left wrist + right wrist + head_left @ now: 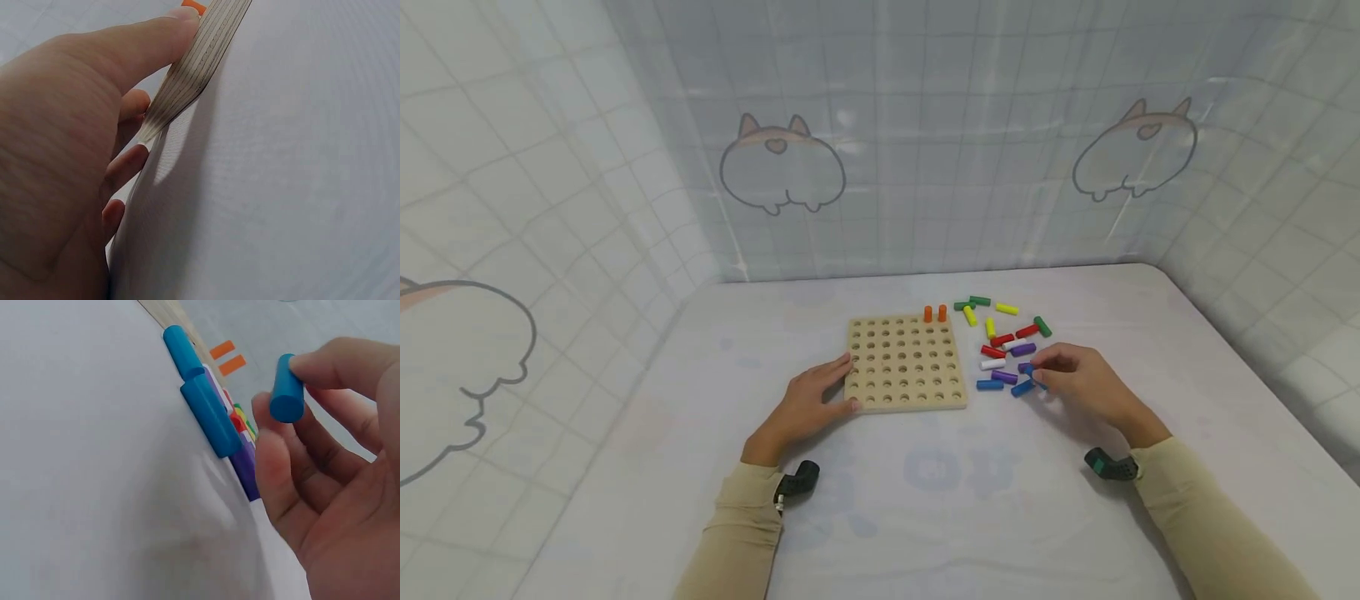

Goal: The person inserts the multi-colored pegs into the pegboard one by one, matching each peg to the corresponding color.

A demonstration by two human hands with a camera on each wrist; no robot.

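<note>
A light wooden pegboard (905, 407) with rows of holes lies flat, two orange pegs (928, 314) standing at its far right corner. My left hand (808, 404) rests at its near left corner, fingers along the left side. The left wrist view shows the left thumb (156, 47) against the layered edge (200, 56). Right of the board, my right hand (1086, 383) pinches a blue peg (287, 390) between thumb and fingertips, above the loose pegs. Two more blue pegs lie below it, one (210, 415) nearer the hand and one (990, 385) nearer the board.
Loose purple (1004, 377), white (992, 364), red (993, 352), yellow (1007, 308) and green (1042, 326) pegs lie scattered right of the board. A white cloth (925, 500) covers the table. Grid-patterned curtains (940, 167) stand behind and at both sides.
</note>
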